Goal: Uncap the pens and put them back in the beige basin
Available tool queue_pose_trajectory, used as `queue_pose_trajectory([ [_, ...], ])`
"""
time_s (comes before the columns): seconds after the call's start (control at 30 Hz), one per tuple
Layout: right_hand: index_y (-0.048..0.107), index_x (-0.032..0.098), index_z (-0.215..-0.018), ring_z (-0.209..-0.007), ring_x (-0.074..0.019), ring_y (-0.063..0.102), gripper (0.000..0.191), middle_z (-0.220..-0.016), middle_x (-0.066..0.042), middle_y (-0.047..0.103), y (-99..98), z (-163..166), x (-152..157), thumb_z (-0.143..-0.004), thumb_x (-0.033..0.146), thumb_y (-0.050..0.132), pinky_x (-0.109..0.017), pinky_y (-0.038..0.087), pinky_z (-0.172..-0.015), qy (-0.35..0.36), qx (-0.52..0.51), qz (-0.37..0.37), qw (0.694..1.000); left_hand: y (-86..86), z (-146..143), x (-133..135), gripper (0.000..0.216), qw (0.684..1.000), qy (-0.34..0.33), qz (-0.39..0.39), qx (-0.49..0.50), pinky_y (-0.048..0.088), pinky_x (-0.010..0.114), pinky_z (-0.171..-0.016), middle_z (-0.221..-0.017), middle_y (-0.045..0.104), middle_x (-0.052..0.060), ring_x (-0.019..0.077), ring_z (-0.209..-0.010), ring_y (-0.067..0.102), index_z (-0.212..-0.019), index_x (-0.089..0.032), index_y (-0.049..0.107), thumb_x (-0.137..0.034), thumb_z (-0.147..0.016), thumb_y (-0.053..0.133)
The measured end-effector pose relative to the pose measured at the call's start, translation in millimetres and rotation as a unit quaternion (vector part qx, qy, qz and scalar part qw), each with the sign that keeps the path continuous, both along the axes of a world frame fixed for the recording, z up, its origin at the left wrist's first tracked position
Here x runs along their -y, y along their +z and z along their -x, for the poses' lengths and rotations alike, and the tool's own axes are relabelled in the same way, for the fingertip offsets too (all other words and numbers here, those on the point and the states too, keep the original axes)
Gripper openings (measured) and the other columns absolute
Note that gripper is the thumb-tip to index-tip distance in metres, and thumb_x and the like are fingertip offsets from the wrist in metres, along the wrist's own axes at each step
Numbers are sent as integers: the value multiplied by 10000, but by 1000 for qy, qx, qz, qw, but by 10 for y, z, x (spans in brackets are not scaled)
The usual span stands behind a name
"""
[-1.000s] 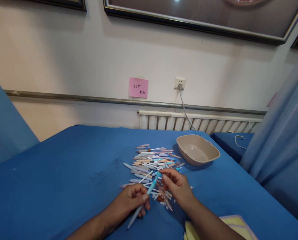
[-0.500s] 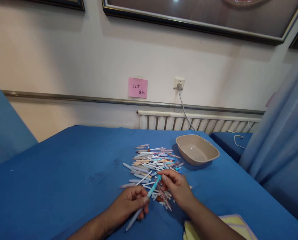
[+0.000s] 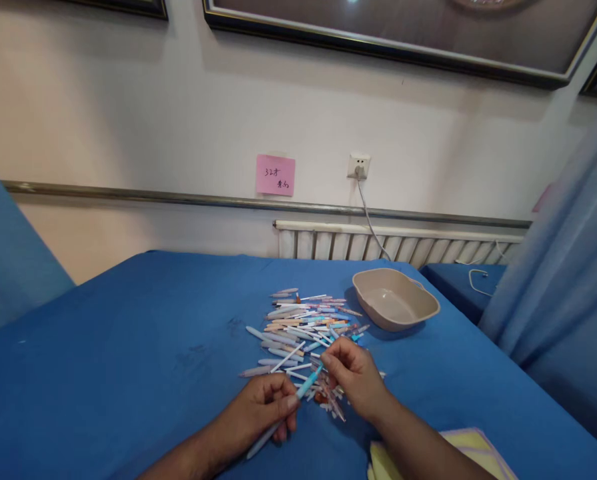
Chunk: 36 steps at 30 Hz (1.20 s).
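Pen (image 3: 307, 385), lt-blue | L hand (image 3: 269, 405) clasps it mid-length, R hand (image 3: 357, 375) pinches tip | both front-left of basin (image 3: 399, 308); pen pile (image 3: 284, 337) left of basin

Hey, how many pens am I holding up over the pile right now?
1: the pen in your left hand, its turquoise end at your right hand. Anything inside your curled fingers would be hidden.

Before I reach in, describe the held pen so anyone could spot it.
On the blue cloth, find the heap of pens. At its near edge, one pen slants between left grip, around its body, and right grip, at its far end. Its neighbours lie loose; this one is held, turquoise towards that end.
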State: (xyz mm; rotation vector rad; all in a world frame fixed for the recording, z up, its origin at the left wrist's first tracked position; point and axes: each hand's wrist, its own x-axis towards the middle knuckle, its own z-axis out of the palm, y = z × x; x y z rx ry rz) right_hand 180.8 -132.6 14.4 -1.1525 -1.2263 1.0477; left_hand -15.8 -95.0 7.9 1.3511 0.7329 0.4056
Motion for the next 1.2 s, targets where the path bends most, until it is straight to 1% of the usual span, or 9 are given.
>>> queue_pose_trajectory([
  [0.1, 479, 196, -673, -406, -85, 460, 333, -470, 76, 491, -23, -26, -13, -784, 494, 579, -199, 368, -437, 7, 20, -11, 1000, -1, -6, -6, 360, 1000, 5, -3, -4, 387, 168, -455, -599, 644, -8, 69, -458, 526, -742, -144, 530, -480, -741, 662],
  [0.2, 477, 191, -671, -429, -81, 446, 300, -493, 70, 483, -44, -51, -14, -808, 443, 562, -194, 344, -446, -2, 65, -22, 998, -4, -17, -13, 357, 1000, 11, -2, -8, 376, 168, -445, -579, 633, -17, 68, -444, 516, -734, -147, 532, -477, -730, 671],
  [0.33, 465, 190, -672, -460, -89, 455, 272, -504, 59, 481, -49, -58, 7, -858, 388, 491, -199, 344, -474, -5, 119, -31, 992, -12, -23, -10, 347, 1000, 9, -3, -16, 385, 173, -452, -575, 629, -25, 72, -449, 521, -738, -154, 532, -467, -718, 681],
  [0.5, 458, 187, -644, -501, -89, 433, 282, -531, 54, 466, -36, -64, 26, -876, 348, 464, -199, 313, -495, -26, 211, -72, 975, -25, -15, -3, 343, 1000, 13, -6, -27, 396, 174, -460, -583, 631, -31, 67, -446, 515, -743, -164, 523, -465, -712, 684],
  [0.6, 463, 183, -640, -503, -83, 414, 290, -533, 56, 458, -18, -71, 30, -880, 345, 459, -198, 293, -499, -32, 241, -84, 966, -25, -11, -5, 338, 1000, 10, -5, -28, 403, 170, -465, -587, 637, -30, 65, -451, 518, -751, -163, 523, -458, -715, 685],
  [0.87, 437, 179, -601, -514, -74, 397, 355, -538, 57, 440, -5, -72, 23, -897, 374, 432, -197, 277, -517, -43, 282, -115, 951, -68, 8, -32, 313, 1000, 1, -19, -18, 418, 166, -474, -613, 646, -21, 61, -461, 528, -766, -154, 534, -430, -744, 679],
  [1.03, 422, 181, -586, -536, -82, 418, 402, -548, 49, 452, 8, -86, 31, -910, 418, 406, -202, 299, -552, -39, 296, -120, 947, -78, 14, -41, 328, 1000, 4, -16, -24, 423, 169, -479, -621, 654, -13, 70, -478, 547, -769, -153, 538, -442, -736, 688],
  [1.1, 428, 183, -585, -547, -91, 451, 435, -555, 38, 480, 2, -86, 37, -923, 450, 364, -206, 317, -561, -35, 284, -112, 952, -74, 11, -41, 339, 1000, 4, -16, -20, 423, 170, -478, -626, 658, -9, 73, -480, 550, -770, -154, 540, -453, -727, 693],
  [1.2, 465, 190, -615, -524, -104, 517, 519, -537, 20, 533, -39, -73, 22, -945, 508, 220, -205, 351, -533, -14, 206, -70, 976, -48, -5, -34, 372, 1000, 16, -7, -22, 410, 168, -463, -609, 654, -9, 74, -465, 541, -754, -157, 540, -481, -693, 712],
])
